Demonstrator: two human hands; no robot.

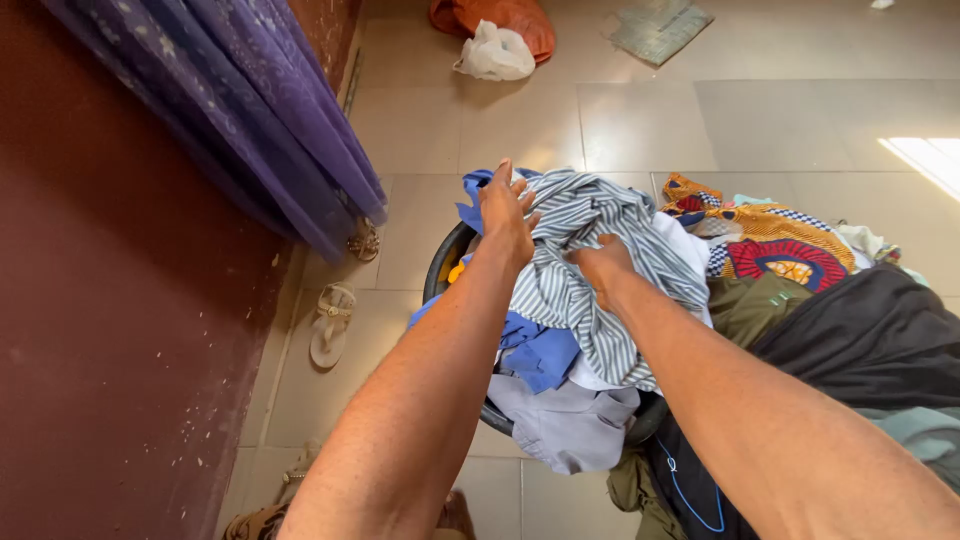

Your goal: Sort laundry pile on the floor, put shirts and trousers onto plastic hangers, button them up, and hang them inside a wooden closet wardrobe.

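Along the dark red wall [110, 330] we see a purple curtain [250, 110] hanging, with a pale sandal [331, 324] on the tiled floor [640, 130] below it. Farther off lie a white plastic bag [495, 53] against an orange bundle [520, 18], and a patterned mat [658, 28].

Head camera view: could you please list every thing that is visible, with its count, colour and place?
striped shirt: one, white and grey, top of the pile in the basin
basin: one, dark, on the floor, full of clothes
blue garment: one, blue, under the striped shirt
patterned cloth: one, orange, red and blue, right of the basin
dark cloth: one, black, right edge
curtain: one, purple, upper left
sandal: one, pale, floor beside the wall
plastic bag: one, white, top centre
left hand: on the striped shirt
right hand: gripping the striped shirt
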